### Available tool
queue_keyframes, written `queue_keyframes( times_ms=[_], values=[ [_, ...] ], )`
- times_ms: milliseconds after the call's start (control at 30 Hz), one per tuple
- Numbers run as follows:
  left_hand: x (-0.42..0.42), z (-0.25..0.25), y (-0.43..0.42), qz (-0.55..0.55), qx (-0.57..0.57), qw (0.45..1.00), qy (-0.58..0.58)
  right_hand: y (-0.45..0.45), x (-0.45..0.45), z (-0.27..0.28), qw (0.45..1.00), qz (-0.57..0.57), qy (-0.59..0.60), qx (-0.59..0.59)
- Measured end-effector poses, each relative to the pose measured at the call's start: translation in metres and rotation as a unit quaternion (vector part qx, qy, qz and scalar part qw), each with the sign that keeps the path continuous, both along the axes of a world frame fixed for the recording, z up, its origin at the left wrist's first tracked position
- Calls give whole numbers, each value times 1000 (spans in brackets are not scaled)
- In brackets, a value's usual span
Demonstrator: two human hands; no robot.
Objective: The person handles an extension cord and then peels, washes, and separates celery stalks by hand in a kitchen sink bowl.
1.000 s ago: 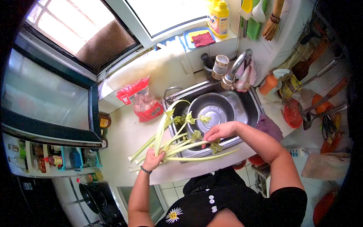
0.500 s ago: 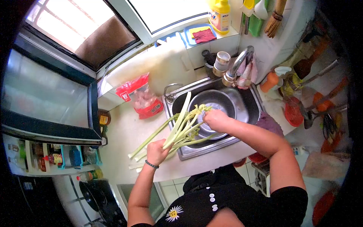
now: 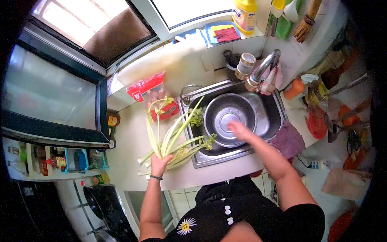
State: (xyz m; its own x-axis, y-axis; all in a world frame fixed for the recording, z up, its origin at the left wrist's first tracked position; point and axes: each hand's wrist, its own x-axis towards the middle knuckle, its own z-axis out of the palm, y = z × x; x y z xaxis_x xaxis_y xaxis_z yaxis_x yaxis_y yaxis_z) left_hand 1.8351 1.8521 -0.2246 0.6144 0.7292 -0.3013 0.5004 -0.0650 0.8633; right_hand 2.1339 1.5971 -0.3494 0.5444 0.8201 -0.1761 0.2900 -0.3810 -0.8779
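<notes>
My left hand is closed round the lower ends of a bunch of celery, long pale stalks with green leafy tops that fan out over the counter and the sink's left rim. More celery stalks lie on the counter beside and beneath this hand. Over a round metal basin in the sink is my right hand, slightly blurred, its fingers loosely apart with no celery in them. One leafy top overlaps a red and clear plastic bag with pinkish contents.
A faucet rises behind the sink. A purple cloth hangs at the right counter edge. Beyond the bag leans a whitish board. On the ledge stand a yellow bottle and a blue tray holding cloths. Utensils hang at right.
My right hand has let go of the celery tops and moved right and down over the basin. The stalks in my left hand now spread leftward and more upright. The view has shifted slightly.
</notes>
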Motion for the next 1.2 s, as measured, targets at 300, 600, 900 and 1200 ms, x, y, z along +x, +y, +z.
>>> queue_keyframes(
  times_ms=[300, 600, 900, 1200],
  values=[
    [-19, -62, -5, -46, -50, 998, 8, 59, -77, 53, 975, 170, -138, -25],
    [-33, -77, 23, -141, 2, 988, 67, 62, -42, 83, 982, 106, -94, 125],
    [-20, -64, 6, -183, 80, 976, 88, 67, -56, 118, 946, 107, -269, 149],
    [-19, -31, 24, -203, 159, 961, 99, 66, -51, 145, 920, 103, -357, 123]
  ],
)
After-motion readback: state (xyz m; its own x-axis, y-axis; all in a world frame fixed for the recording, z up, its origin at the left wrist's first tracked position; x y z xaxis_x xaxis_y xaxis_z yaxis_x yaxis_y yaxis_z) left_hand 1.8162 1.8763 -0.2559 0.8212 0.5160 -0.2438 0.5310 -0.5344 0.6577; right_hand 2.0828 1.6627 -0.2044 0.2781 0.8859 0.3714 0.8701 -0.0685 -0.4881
